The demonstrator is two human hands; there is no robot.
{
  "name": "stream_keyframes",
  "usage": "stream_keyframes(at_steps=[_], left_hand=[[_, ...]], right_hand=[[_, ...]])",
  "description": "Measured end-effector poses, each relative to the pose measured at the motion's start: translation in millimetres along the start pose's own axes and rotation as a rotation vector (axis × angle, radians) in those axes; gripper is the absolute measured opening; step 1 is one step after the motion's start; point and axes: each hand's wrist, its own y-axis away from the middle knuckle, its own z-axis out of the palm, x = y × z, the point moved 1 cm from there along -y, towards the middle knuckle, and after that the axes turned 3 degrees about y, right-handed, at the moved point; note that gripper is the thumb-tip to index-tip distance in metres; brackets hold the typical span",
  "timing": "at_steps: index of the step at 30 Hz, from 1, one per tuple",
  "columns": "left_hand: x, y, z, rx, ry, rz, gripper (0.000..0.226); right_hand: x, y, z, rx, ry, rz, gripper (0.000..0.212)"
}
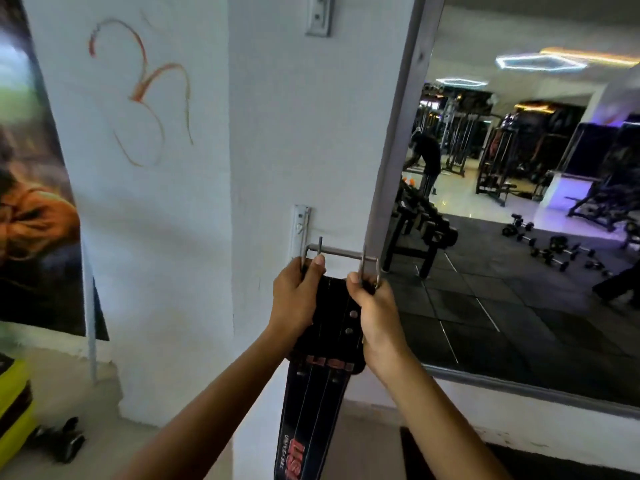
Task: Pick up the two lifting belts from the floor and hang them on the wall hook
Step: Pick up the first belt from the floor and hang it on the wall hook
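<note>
A white wall pillar (pixel 311 150) stood straight ahead, with a mirror (pixel 519 202) in a grey frame just to its right and a large poster (pixel 31 202) on the wall to its left; an orange scrawl (pixel 145 91) was drawn on the white wall between poster and pillar. A metal bracket (pixel 300 233) was fixed to the pillar, and from it a horizontal metal hook bar (pixel 341 252) reached out to the right; a second bracket (pixel 320 15) sat higher up at the top edge. One black lifting belt (pixel 311 393) could be made out, held up just under the bar and hanging down between the forearms toward the floor; whether a second belt lay behind it could not be told. Its metal buckle (pixel 369 268) rose at the top, its prongs standing up across the bar. The left hand (pixel 298 299) had its grip closed around the belt's upper left edge, thumb pressed by the bar, and the right hand (pixel 377 313) had its grip pinched on the belt's upper right corner at the buckle. Red letters near the belt's lower end read "USI", with white "UNIVERSAL" beside them. Nothing stood between the hands and the bar. The mirror showed a gym floor with machines, a dumbbell rack and several loose dumbbells. At lower left lay a yellow object (pixel 14 403) and a dark item (pixel 65 441) on the floor.
</note>
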Motion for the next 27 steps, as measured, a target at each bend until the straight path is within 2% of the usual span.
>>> stream_keyframes(at_steps=[4, 6, 15, 20, 27], left_hand=[[61, -58, -15, 0.027, -0.007, 0.211, 0.032], [90, -82, -22, 0.061, -0.027, 0.305, 0.037], [211, -171, -36, 0.111, -0.127, 0.608, 0.048], [269, -216, -32, 0.163, -0.161, 0.659, 0.04], [314, -259, -25, 0.209, -0.159, 0.602, 0.035]], right_hand=[[-77, -30, 34, -0.028, 0.074, -0.28, 0.017], [-114, -40, 48, -0.045, 0.118, -0.4, 0.019], [-254, -80, 94, -0.06, 0.172, -0.615, 0.024], [-320, -99, 114, -0.038, 0.207, -0.692, 0.028], [-376, -121, 136, 0.038, 0.224, -0.711, 0.028]])
